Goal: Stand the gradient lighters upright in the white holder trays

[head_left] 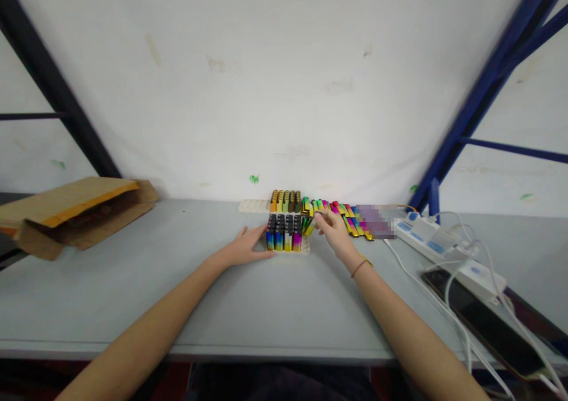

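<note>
A white tray (304,248) at the middle of the grey table holds several upright rainbow-coloured lighters (284,234). My left hand (248,245) rests flat against the tray's left side with its fingers stretched out. My right hand (333,230) is just right of the tray, with its fingers pinched on one lighter (309,227) at the tray's right edge. A loose pile of the same lighters (348,216) lies behind and to the right of that hand. A second white tray (252,206) with a row of orange and green lighters (286,200) stands behind the first.
An open cardboard box (75,212) lies on its side at the far left. At the right are a white power strip (437,241), white cables (461,324) and a dark phone (481,321). A white wall and blue shelf struts (479,99) stand behind the table.
</note>
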Action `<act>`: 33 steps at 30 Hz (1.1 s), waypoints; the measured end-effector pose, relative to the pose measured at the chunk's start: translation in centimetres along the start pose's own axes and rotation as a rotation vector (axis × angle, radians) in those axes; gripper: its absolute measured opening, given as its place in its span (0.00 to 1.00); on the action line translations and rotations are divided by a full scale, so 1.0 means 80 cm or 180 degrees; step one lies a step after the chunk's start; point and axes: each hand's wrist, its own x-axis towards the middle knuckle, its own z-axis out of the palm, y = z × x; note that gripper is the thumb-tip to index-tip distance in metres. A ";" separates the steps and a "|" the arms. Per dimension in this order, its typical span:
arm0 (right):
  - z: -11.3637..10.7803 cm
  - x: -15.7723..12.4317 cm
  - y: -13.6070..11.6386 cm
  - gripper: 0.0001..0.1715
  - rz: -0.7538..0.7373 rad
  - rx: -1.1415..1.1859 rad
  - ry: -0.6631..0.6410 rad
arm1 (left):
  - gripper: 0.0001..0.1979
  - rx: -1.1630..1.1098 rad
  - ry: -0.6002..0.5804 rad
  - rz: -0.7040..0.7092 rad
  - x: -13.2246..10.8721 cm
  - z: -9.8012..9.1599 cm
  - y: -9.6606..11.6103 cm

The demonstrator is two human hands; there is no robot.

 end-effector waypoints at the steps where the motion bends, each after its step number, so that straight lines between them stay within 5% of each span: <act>1: 0.000 0.000 0.002 0.24 0.0019 -0.0010 -0.0071 | 0.43 -0.0008 0.0008 0.0001 0.000 0.001 -0.001; 17: -0.002 -0.009 -0.007 0.15 -0.1099 -0.1491 -0.0567 | 0.43 -0.0003 -0.0035 -0.0003 -0.001 -0.003 0.004; 21: -0.024 -0.003 -0.024 0.17 -0.1273 -0.2040 -0.0442 | 0.42 0.0000 -0.0028 -0.0003 0.000 -0.001 0.003; 23: -0.048 -0.001 -0.033 0.17 -0.0950 -0.2617 -0.0137 | 0.42 -0.0002 -0.0012 0.0001 0.000 -0.001 0.002; 25: -0.074 -0.001 -0.040 0.14 -0.0201 -0.3261 -0.0247 | 0.42 -0.0014 -0.0005 -0.0005 0.000 -0.001 0.002; 30: -0.107 -0.008 -0.046 0.10 0.1393 -0.3849 -0.1574 | 0.42 -0.0049 -0.0005 -0.0005 -0.001 -0.001 0.002; 33: -0.100 -0.011 -0.049 0.06 0.1600 -0.3891 -0.1992 | 0.42 -0.0024 0.0003 -0.0035 0.000 0.001 -0.001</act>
